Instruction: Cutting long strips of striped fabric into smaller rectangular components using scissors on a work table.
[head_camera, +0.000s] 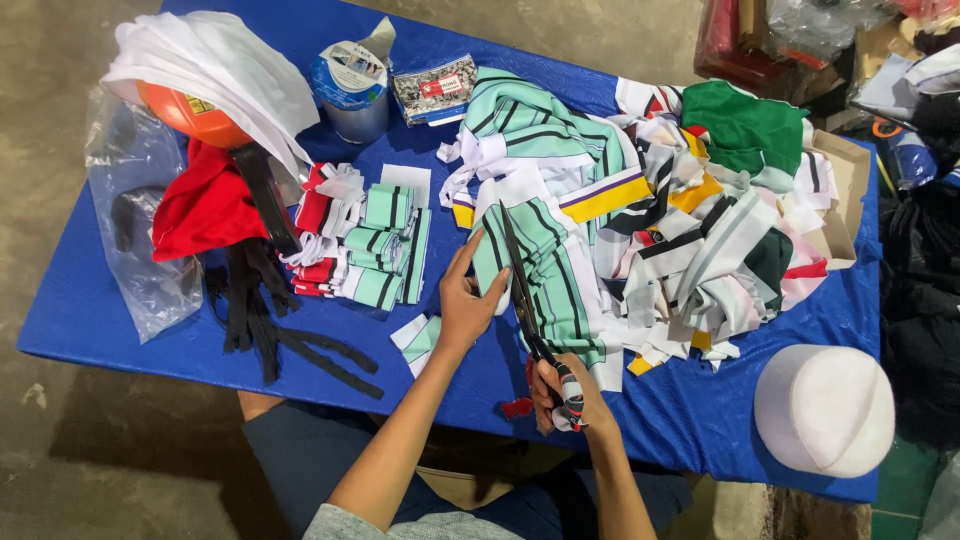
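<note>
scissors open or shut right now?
Nearly shut. The scissors show as one narrow dark line lying over the green striped fabric, with no gap visible between the blades. The right hand grips the handles; the left hand holds the fabric.

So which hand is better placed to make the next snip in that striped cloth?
Probably the right hand: it grips the scissors, whose blades lie along the green striped cloth. The left hand only holds the cloth's edge.

Bare blue table (700, 420) between fabric heap (660, 230) and white cap (825, 408).
</note>
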